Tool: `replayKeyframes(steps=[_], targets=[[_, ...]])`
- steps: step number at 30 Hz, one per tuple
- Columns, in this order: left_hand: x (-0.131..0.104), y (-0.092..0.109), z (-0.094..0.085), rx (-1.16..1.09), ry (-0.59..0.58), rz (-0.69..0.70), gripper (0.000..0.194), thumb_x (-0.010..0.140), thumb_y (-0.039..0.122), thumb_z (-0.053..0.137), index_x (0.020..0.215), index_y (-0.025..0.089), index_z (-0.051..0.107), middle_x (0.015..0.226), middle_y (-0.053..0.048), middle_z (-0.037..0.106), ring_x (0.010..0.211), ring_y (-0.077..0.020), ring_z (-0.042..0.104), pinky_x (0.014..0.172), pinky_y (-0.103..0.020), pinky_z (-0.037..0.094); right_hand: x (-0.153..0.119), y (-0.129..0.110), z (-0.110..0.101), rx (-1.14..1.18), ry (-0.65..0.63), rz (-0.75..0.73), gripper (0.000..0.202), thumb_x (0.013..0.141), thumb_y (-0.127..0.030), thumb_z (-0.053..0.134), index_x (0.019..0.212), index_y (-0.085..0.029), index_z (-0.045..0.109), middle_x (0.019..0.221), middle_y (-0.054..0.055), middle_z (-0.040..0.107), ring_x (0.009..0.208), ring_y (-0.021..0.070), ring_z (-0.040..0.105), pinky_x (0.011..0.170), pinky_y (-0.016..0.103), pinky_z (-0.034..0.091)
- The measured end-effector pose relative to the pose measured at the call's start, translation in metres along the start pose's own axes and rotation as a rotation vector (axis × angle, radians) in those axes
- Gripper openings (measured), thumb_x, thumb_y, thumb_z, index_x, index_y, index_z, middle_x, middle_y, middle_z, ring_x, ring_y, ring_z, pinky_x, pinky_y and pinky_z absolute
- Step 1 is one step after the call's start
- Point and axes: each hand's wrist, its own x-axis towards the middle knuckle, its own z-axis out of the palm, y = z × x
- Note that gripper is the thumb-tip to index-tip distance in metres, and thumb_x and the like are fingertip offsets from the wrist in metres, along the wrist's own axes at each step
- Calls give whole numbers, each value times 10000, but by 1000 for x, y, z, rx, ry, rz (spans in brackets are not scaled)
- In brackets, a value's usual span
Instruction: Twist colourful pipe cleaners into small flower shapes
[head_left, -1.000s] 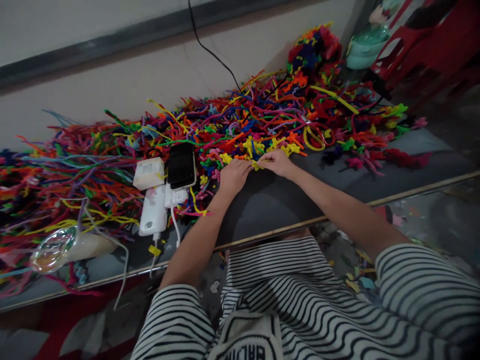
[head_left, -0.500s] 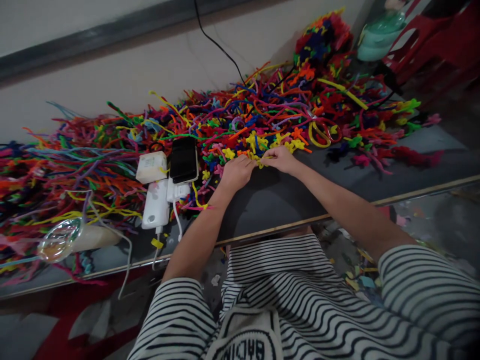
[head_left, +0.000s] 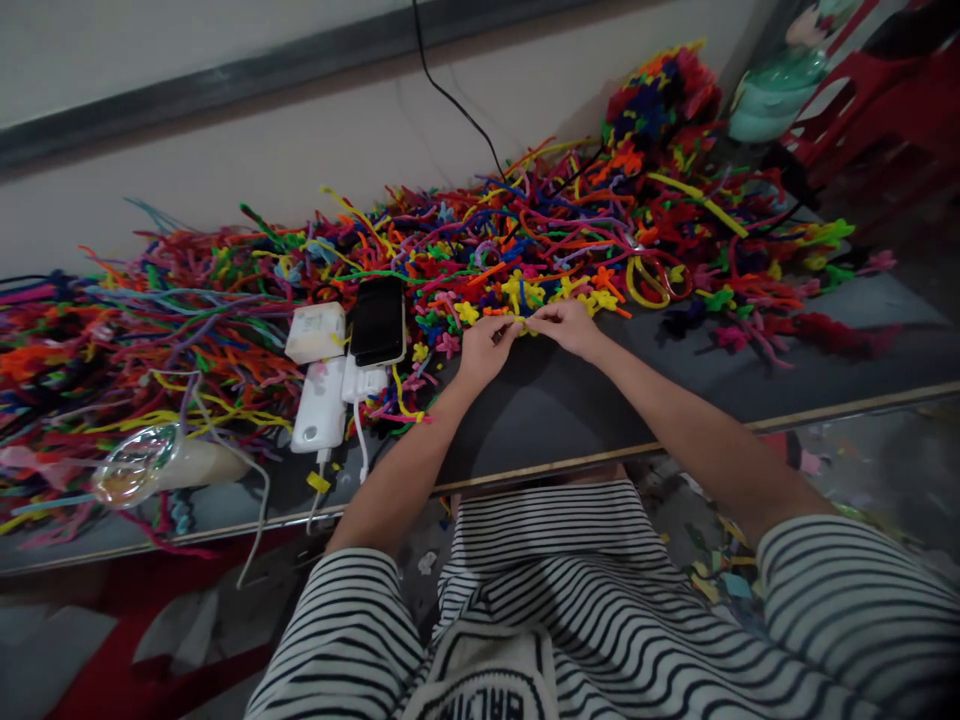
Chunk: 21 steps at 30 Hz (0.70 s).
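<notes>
Between my fingertips is a small yellow pipe cleaner piece (head_left: pixel 524 325), largely covered by my fingers. My left hand (head_left: pixel 487 345) pinches it from the left, thumb and forefinger together. From the right, my right hand (head_left: pixel 568 324) pinches the same piece, its fingertips close to those of the left. Just beyond my hands lie yellow pipe cleaner flowers (head_left: pixel 523 290) at the front of a big heap of coloured pipe cleaners (head_left: pixel 442 235). Scissors with yellow and red handles (head_left: pixel 646 284) rest on the heap to the right of my right hand.
Left of my hands lie a black-screened phone (head_left: pixel 378 320), a white box (head_left: pixel 315 332) and a white power bank (head_left: pixel 319 405) with cables. A lidded drink cup (head_left: pixel 172 465) lies on its side near the table edge (head_left: pixel 555 465). Red chairs (head_left: pixel 885 110) stand at the far right.
The view has shifted slightly, so the table's things sit a little lower and further right. My left fingers have opened into a rounder pinch; both hands stay at the yellow piece.
</notes>
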Motion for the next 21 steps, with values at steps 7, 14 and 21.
replayKeyframes(steps=[7, 14, 21], targets=[[5, -6, 2, -369, -36, -194, 277, 890, 412, 671, 771, 165, 713, 713, -21, 696, 638, -121, 602, 639, -250, 476, -1, -1, -1, -46, 5, -11, 557, 665, -683, 750, 725, -129, 756, 576, 8, 568, 541, 81, 385, 544, 266, 285], [10, -14, 3, -463, -159, -247, 202, 807, 357, 712, 740, 170, 674, 682, 10, 651, 616, -105, 558, 645, -247, 461, -2, 4, -1, -116, -19, -33, 471, 711, -599, 733, 731, -130, 757, 549, -15, 503, 535, 79, 341, 535, 271, 241], [6, -17, 6, -297, -120, -191, 208, 863, 352, 638, 765, 173, 679, 711, -5, 664, 664, -117, 575, 661, -249, 440, 0, 4, 1, -90, -16, 5, 426, 713, -548, 739, 730, -122, 742, 491, -48, 412, 503, 65, 272, 523, 270, 205]])
